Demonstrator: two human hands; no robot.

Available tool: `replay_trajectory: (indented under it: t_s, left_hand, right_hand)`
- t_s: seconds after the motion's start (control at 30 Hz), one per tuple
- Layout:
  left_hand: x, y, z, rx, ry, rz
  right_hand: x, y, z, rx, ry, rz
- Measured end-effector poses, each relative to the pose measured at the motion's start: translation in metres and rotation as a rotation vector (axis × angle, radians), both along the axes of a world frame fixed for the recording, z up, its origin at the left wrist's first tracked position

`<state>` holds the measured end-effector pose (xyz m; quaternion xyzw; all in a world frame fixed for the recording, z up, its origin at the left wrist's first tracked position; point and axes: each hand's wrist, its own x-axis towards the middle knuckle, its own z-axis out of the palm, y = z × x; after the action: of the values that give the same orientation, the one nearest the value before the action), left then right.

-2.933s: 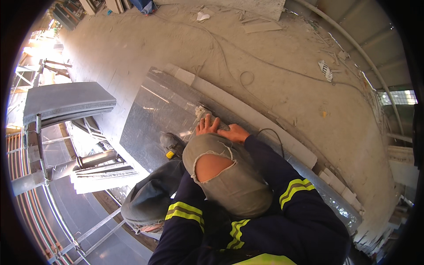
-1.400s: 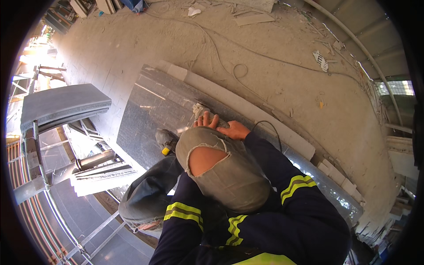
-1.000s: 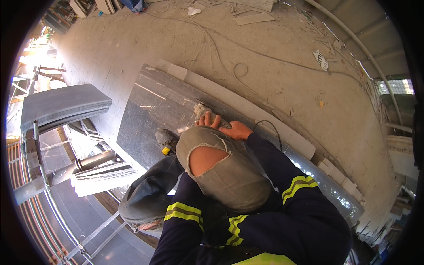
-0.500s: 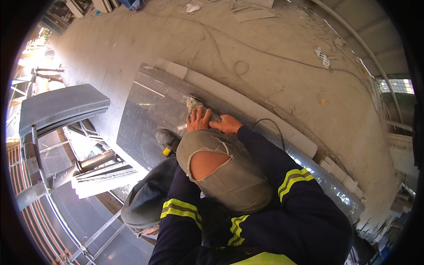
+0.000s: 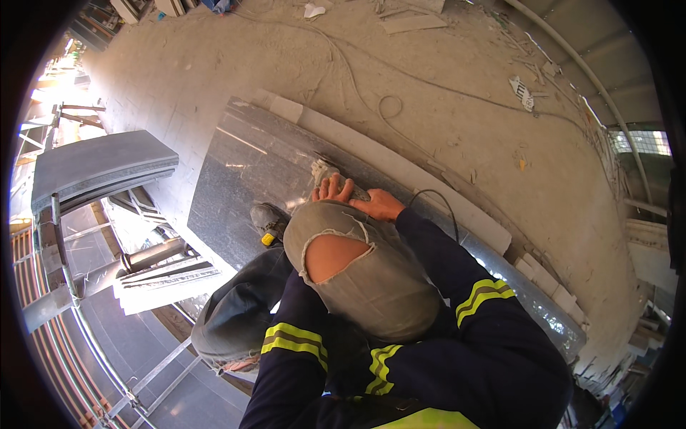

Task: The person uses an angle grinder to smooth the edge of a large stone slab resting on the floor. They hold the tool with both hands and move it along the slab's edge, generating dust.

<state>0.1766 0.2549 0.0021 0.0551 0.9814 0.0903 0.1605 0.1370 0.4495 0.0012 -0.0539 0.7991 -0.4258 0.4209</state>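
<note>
On a dark speckled stone slab (image 5: 221, 186), my left hand (image 5: 332, 189) lies with bent fingers over a dusty hand-held power tool (image 5: 321, 170), its palm hidden behind my raised knee (image 5: 371, 286) in torn trousers. My right hand (image 5: 380, 205) grips the rear of the same tool, thumb toward the left fingers. A dark cord (image 5: 446, 207) arcs out beside it. My dusty shoe (image 5: 266, 218) rests on the slab just left of the knee, with a small yellow item (image 5: 269, 239) by it.
A pale board (image 5: 400, 179) lies along the slab's far edge. At left, stacked grey slabs (image 5: 103, 161) rest on a metal frame (image 5: 68, 264). Cables (image 5: 486, 93) and scraps (image 5: 414, 24) lie on the dusty floor. A curved pipe (image 5: 593, 82) runs along the wall at right.
Compared with half a second ago, both hands and the knee sit slightly differently, the knee higher over my left hand. Both hands stay on the tool throughout.
</note>
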Motion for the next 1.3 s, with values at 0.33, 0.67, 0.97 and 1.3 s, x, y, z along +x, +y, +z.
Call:
replay_trajectory:
  t_s: [0.33, 0.67, 0.97, 1.3]
  left_hand:
    - [0.005, 0.002, -0.005, 0.006, 0.055, -0.04]
    - [0.009, 0.002, -0.008, 0.015, 0.072, -0.081]
    - [0.012, 0.006, -0.013, -0.008, 0.11, -0.145]
    - [0.014, 0.004, -0.018, 0.033, 0.133, -0.188]
  right_hand:
    - [0.002, 0.008, -0.004, -0.009, -0.009, 0.014]
    - [0.003, 0.015, -0.007, -0.05, -0.049, 0.031]
    - [0.009, 0.024, 0.0, -0.031, -0.05, -0.013]
    - [0.009, 0.031, 0.008, -0.016, -0.095, 0.017]
